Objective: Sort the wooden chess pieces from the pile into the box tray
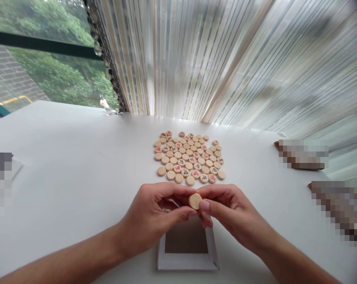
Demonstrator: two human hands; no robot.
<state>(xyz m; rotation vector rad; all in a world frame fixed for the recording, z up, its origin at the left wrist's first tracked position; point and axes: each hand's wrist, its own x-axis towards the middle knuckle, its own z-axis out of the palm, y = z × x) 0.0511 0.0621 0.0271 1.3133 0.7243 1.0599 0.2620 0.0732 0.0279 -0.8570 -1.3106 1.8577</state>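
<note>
left hand (pixel 149 221) + right hand (pixel 232 215) | both grips pinch round wooden disc (pixel 195 201) | smooth white table (pixel 77 157)

One head-worn camera looks forward and down across the broad white table (pixel 77 165), close above the person's left hand (pixel 150 221) and right hand (pixel 232 215) (low in frame), facing the striped sheer curtain (pixel 226 59) and window beyond.
</note>
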